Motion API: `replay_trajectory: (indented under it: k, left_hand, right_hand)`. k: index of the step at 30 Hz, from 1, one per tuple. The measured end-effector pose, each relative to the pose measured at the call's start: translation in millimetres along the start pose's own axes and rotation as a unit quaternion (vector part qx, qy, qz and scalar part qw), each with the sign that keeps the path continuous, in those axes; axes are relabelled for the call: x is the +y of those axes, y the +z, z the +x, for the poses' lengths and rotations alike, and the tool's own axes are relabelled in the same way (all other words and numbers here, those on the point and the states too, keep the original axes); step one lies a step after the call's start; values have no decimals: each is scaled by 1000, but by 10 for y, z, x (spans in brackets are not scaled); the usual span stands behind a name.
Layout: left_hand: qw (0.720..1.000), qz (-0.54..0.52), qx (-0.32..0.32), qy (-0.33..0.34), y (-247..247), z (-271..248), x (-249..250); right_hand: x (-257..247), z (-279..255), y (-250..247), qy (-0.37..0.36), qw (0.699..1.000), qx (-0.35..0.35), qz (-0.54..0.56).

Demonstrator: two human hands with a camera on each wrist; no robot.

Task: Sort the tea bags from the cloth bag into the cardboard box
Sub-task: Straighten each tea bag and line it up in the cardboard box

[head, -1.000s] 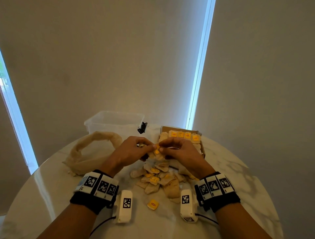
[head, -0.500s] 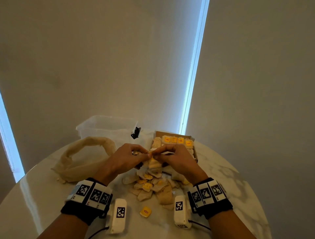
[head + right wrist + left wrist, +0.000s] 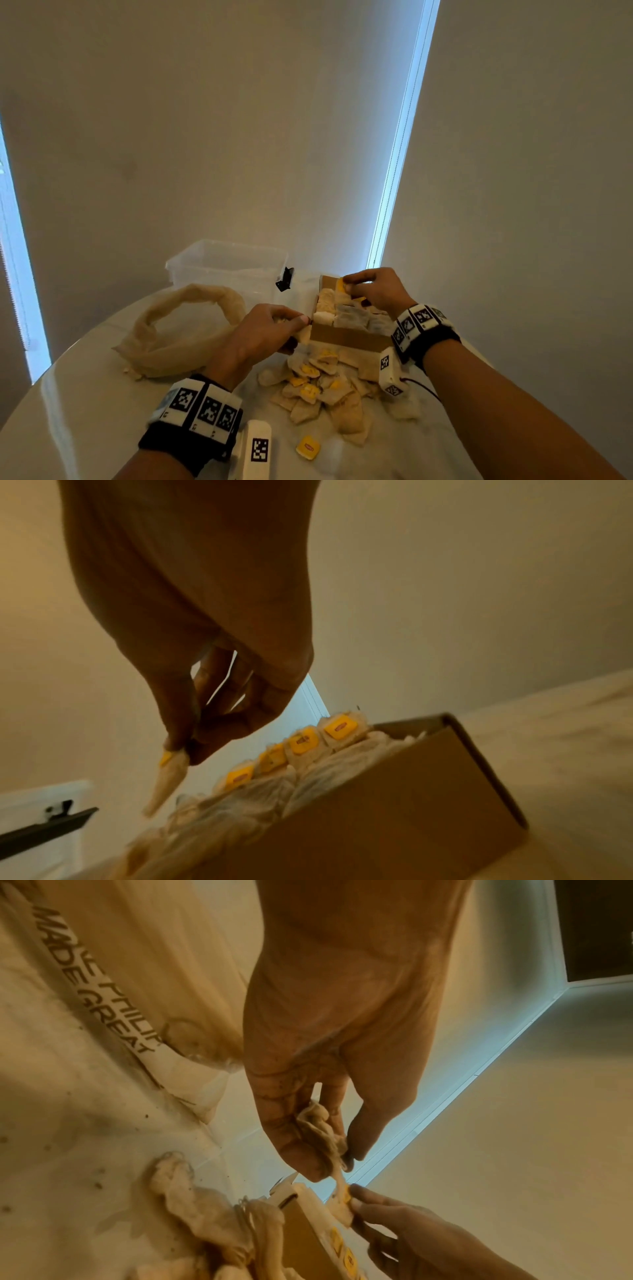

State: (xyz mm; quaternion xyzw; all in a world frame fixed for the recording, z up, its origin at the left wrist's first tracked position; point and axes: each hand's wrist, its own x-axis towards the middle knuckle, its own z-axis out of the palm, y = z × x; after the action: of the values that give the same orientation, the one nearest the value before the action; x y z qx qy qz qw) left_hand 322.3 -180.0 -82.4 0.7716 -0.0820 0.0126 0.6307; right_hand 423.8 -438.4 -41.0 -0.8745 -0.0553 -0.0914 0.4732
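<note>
Fingers (image 3: 178,739) of the right hand (image 3: 378,291) pinch a limp, light tea bag (image 3: 167,780) by its top over the box (image 3: 346,337) far corner, while the left hand (image 3: 263,334) pinches another (image 3: 323,1134).

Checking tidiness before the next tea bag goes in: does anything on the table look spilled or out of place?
Yes. One loose yellow tag lies alone on the table, apart from the tea bag pile. Dark specks, possibly tea dust, dot the surface near the cloth bag in the left wrist view.
</note>
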Motion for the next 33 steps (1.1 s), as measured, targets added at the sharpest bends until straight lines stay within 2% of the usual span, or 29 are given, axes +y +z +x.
replay_trajectory:
  k: [3,6,14,18,21,23,25,29,30,33]
  left_hand:
    - [1000,-2,2,0,0,-13,9]
    - [1000,-8,1,-1,-17,-20,5]
    - [1000,-1,0,-3,-38,-15,12]
    - [1000,-6,5,-6,-28,-51,59]
    - [999,-31,8,-19,0,-96,124]
    - [998,-61,13,-33,9,-102,162]
    - [995,-86,16,-47,17,-111,194]
    - [992,-111,2,-64,55,-122,270]
    - [991,-114,-4,-66,67,-135,283]
    - [992,-112,-30,-49,110,-164,269]
  right_hand:
    - [56,116,36,40,998,-46,-28]
    - [80,153,71,53,996,-44,-49]
    - [74,143,163,27,995,-28,-92]
    - [60,107,101,-4,995,26,-92]
    - [17,-12,-30,-45,994,89,-55]
    - [-101,-218,-54,-62,992,106,0]
    - [-255,-518,1,-68,995,57,49]
    - [-442,-1053,183,-20,990,-124,67]
    - [-437,-1101,225,-6,986,-141,86]
    - [-372,-1133,300,6,982,-126,140]
